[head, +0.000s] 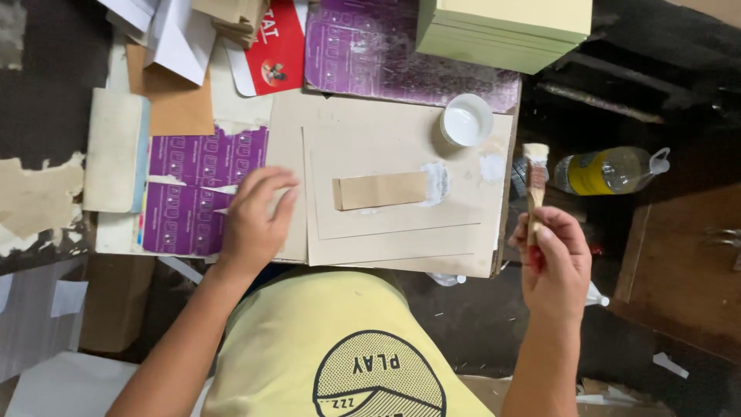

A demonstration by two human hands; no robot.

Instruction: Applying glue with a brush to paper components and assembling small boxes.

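The work table is covered with big tan boards (401,239), smeared with white glue. In the middle lies a small brown paper strip (380,190), one end wet with glue. At two o'clock from it stands a white glue cup (465,121). The right hand (554,259) is closed around a glue brush (534,181), out past the table edge at three o'clock. The left hand (253,220) rests with loose, curled fingers on a purple sheet (185,193) at nine o'clock. A yellow bottle (610,170) lies on the dark floor.

A tan paper strip (381,190) smeared white at one end lies on beige cardboard sheets (401,232). The purple printed sheet (202,189) bears rows of small pale squares. The brush (534,181) has cream bristles; the bottle (610,170) holds yellow liquid, and the cup (466,120) is white.
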